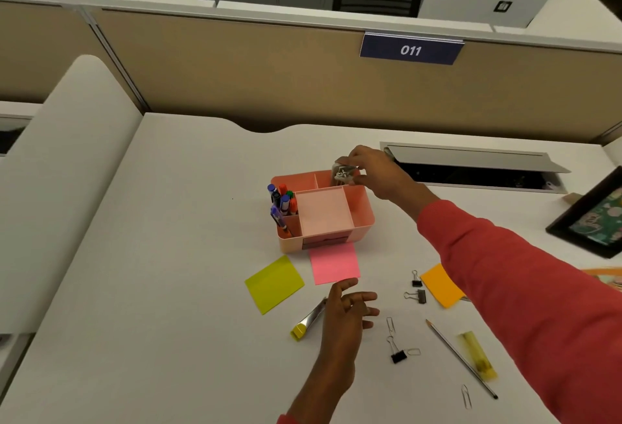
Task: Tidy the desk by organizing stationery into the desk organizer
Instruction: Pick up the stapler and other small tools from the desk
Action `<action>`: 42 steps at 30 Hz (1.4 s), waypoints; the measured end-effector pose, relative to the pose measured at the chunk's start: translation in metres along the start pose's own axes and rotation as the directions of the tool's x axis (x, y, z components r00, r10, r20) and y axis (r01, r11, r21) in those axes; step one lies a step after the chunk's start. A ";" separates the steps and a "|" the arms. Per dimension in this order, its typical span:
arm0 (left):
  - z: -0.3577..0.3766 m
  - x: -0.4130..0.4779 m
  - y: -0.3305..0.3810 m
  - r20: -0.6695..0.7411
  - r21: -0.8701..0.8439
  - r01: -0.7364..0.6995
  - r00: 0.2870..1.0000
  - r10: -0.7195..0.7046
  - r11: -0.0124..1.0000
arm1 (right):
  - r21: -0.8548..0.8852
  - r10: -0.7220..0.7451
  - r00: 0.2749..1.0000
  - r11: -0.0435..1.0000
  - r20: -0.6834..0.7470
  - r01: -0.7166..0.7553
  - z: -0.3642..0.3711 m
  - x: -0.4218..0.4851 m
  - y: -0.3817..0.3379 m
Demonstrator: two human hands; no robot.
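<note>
A pink desk organizer [365, 213] stands mid-desk with several pens and markers [282, 203] in its left compartments. My right hand [373, 172] hovers over its back right compartment, shut on a small clear box of clips [344, 174]. My left hand [346, 310] floats open above the desk, just below a pink sticky pad [334, 263]. A yellow-capped silver tube [308, 322] lies partly under it. Yellow-green [274, 284] and orange [441, 285] sticky pads, binder clips [417, 289], paper clips [390, 324], a pencil [461, 358] and a yellow highlighter [478, 354] lie loose.
A cable tray with a raised lid [471, 157] sits at the back right. A dark framed picture [592, 221] lies at the right edge. A tan partition with a "011" sign [410, 49] closes off the back of the desk.
</note>
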State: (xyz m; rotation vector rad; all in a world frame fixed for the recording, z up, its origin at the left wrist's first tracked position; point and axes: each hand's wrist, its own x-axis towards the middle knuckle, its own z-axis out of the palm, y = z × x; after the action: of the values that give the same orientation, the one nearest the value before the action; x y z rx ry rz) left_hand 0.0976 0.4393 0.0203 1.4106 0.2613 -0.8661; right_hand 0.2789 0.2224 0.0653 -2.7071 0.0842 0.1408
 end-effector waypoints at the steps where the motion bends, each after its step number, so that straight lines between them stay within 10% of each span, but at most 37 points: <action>1: 0.000 0.000 0.000 -0.007 -0.006 0.006 1.000 -0.006 1.000 | 0.011 -0.008 1.000 1.000 -0.006 0.008 0.003 -0.001 0.001; 14: -0.004 -0.005 0.006 -0.084 -0.082 0.035 0.996 -0.042 0.996 | -0.029 -0.091 0.992 0.996 -0.083 0.088 0.021 -0.013 0.011; 32: 0.042 -0.019 -0.027 -0.017 0.016 0.054 0.998 -0.054 0.998 | 0.271 0.204 0.973 0.948 -0.108 -0.169 0.019 -0.216 0.077; 42: 0.068 -0.026 -0.054 -0.029 0.060 0.108 0.994 -0.106 0.992 | 0.183 0.535 0.831 0.841 -0.150 -0.509 0.084 -0.358 0.082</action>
State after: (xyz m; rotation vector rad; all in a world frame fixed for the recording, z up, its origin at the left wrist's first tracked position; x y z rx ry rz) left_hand 0.0225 0.3898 0.0094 1.4764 0.3350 -0.9508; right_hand -0.0902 0.1970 -0.0045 -2.4826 0.8703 0.0246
